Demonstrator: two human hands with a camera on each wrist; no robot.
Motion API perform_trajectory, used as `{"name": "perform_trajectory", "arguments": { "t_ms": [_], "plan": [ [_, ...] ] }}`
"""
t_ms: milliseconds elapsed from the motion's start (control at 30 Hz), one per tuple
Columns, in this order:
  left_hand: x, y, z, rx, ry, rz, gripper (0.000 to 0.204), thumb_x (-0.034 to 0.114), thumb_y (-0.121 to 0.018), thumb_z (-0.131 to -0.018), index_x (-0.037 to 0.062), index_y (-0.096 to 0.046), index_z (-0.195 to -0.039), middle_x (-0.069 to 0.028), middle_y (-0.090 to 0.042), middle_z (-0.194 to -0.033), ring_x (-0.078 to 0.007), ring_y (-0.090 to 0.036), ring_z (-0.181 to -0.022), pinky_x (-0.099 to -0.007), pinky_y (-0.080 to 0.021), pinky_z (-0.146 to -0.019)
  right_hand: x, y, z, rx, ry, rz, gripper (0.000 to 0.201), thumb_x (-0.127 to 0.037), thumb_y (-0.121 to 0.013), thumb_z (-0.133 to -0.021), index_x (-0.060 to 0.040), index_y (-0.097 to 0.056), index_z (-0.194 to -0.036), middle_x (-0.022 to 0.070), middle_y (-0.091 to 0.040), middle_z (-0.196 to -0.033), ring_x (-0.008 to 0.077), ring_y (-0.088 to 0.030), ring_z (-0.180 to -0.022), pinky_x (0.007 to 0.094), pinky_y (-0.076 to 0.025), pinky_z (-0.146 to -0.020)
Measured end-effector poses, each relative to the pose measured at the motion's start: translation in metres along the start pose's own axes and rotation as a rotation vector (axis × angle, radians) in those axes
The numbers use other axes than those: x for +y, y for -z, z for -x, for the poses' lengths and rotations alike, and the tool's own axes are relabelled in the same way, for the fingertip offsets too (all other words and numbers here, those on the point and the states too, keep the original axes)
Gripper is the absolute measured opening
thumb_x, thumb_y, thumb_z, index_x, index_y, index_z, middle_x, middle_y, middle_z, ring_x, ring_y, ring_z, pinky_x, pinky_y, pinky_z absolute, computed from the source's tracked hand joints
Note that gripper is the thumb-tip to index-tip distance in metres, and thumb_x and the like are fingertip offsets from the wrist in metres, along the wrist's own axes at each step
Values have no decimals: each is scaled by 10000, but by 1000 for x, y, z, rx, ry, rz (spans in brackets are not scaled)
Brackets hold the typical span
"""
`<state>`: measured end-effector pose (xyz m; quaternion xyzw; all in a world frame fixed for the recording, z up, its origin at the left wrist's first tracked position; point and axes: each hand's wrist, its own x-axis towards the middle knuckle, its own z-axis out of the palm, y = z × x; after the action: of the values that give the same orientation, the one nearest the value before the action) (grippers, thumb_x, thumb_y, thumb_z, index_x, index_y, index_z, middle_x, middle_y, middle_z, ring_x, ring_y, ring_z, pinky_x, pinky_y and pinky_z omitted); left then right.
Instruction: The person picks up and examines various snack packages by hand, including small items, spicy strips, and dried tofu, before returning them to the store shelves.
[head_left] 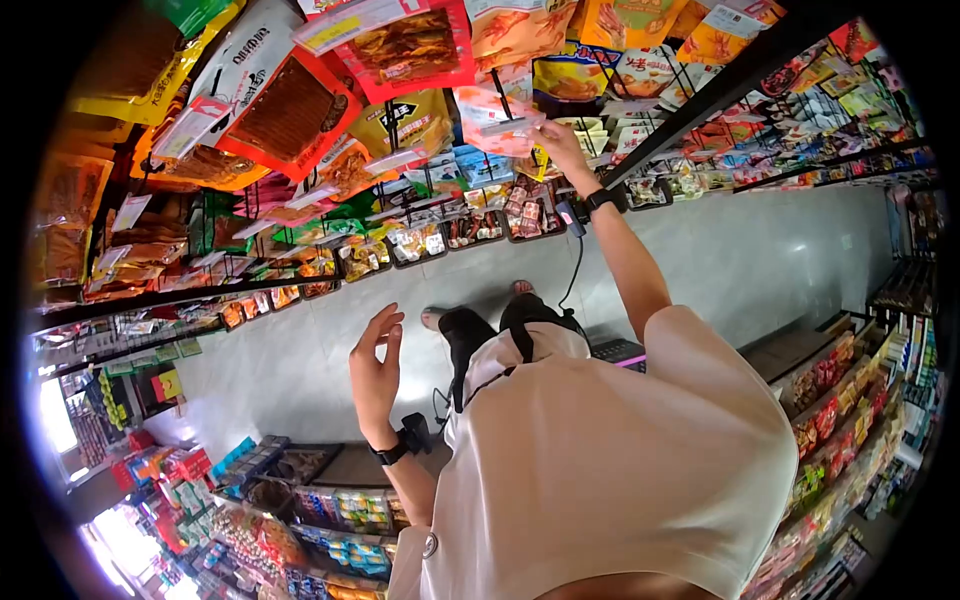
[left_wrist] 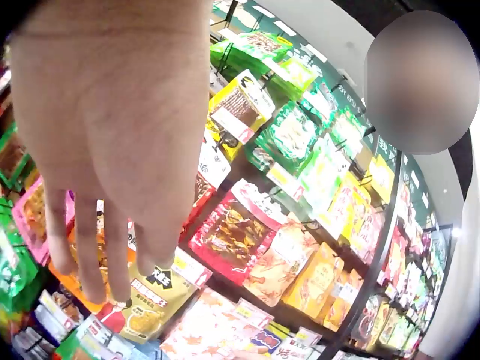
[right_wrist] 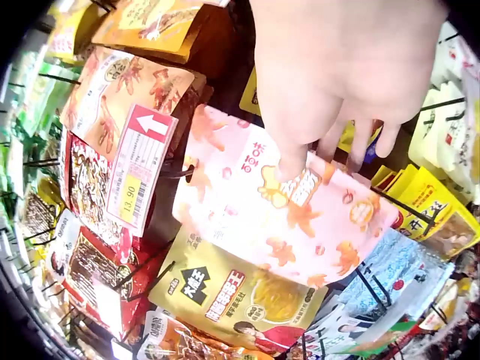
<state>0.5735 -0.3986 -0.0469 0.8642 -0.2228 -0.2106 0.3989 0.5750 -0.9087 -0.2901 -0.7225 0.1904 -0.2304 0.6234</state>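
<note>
My right hand (head_left: 565, 155) pinches the edge of a pink snack bag (head_left: 487, 122) at the hanging racks. Close up in the right wrist view, the thumb of that hand (right_wrist: 345, 71) lies on the front of the pink bag (right_wrist: 281, 206), with the other fingers partly behind its edge. A gold bag (right_wrist: 232, 289) hangs just below it, and a price tag (right_wrist: 140, 169) sticks out to its left. My left hand (head_left: 375, 380) is in the air over the aisle, fingers loosely bent and holding nothing. The left wrist view shows that hand (left_wrist: 112, 135) in front of the racks.
Snack bags hang on hooks along the rack, with trays of small packets (head_left: 418, 243) beneath. A dark rack post (head_left: 715, 90) stands right of my right hand. Grey floor (head_left: 740, 260) runs between the racks and the shelves behind me. Another person's head, blurred, shows in the left wrist view.
</note>
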Motion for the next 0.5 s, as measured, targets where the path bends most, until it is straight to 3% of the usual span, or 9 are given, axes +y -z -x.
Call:
{"name": "perform_trajectory", "arguments": {
  "t_ms": [67, 100, 133, 200, 233, 333, 367, 400, 500],
  "plan": [
    [3, -8, 5, 41, -13, -33, 332, 145, -610, -1108, 79, -666, -1428, -135, -797, -1208, -228, -757, -1098, -371, -571, -905, -4, -12, 7, 32, 48, 68, 365, -288, -725, -1042, -20, -694, -1289, 101, -793, -1126, 237, -750, -1061, 365, -557, -936],
    [5, -11, 7, 52, -7, -34, 330, 134, -610, -1104, 75, -668, -1424, -140, -797, -1208, -237, -757, -1100, -379, -573, -908, -33, -16, 21, 15, 25, 138, 345, -260, -708, -1044, -9, -682, -1279, 145, -787, -1082, 282, -763, -985, 396, -569, -859],
    [9, -15, 9, 58, 6, -37, 330, 134, -610, -1104, 75, -668, -1424, -140, -797, -1208, -237, -757, -1100, -379, -573, -908, -51, -18, 34, 3, 20, 132, 345, -260, -708, -1044, -9, -682, -1279, 145, -787, -1082, 282, -763, -985, 396, -569, -859],
    [15, -22, 12, 80, 6, -31, 309, 93, -615, -1080, 64, -686, -1380, -159, -801, -1176, -288, -772, -1071, -382, -601, -910, -81, -19, 57, -1, 64, 432, 303, -221, -693, -1043, 0, -670, -1248, 195, -759, -987, 316, -754, -903, 413, -562, -803],
    [17, -27, 13, 78, 15, -32, 309, 93, -615, -1080, 64, -686, -1380, -159, -801, -1176, -288, -772, -1071, -382, -601, -910, -98, -15, 69, -56, 84, 408, 322, -247, -669, -1071, -2, -651, -1280, 166, -759, -955, 237, -735, -878, 387, -546, -794],
    [20, -44, 12, 47, 16, 7, 309, 93, -622, -1076, 67, -686, -1378, -156, -801, -1173, -286, -774, -1053, -383, -601, -910, -121, 5, 100, -201, -52, 357, 325, -254, -674, -1068, -3, -655, -1272, 163, -744, -929, 244, -677, -788, 387, -530, -749],
    [22, -51, 8, 8, 4, 9, 312, 93, -631, -1071, 67, -687, -1377, -153, -802, -1173, -283, -775, -1044, -384, -600, -907, -162, 8, 116, -242, -137, 294, 316, -246, -670, -1071, 4, -654, -1265, 148, -730, -930, 221, -625, -754, 367, -512, -726],
    [24, -58, 2, -27, -12, 11, 316, 94, -640, -1065, 67, -687, -1376, -150, -802, -1172, -280, -776, -1035, -384, -600, -904, -164, 14, 125, -274, -90, 385, 295, -219, -671, -1073, -1, -659, -1271, 105, -733, -952, 173, -629, -794, 350, -513, -732],
    [35, -76, -15, -90, -123, -8, 525, 117, -707, -1030, 80, -536, -1524, -138, -790, -1219, -283, -778, -1022, -398, -601, -883, -184, 22, 154, -280, -79, 154, 279, -182, -674, -1071, 3, -667, -1281, 57, -729, -972, 110, -620, -832, 310, -509, -732]
  ]
}}
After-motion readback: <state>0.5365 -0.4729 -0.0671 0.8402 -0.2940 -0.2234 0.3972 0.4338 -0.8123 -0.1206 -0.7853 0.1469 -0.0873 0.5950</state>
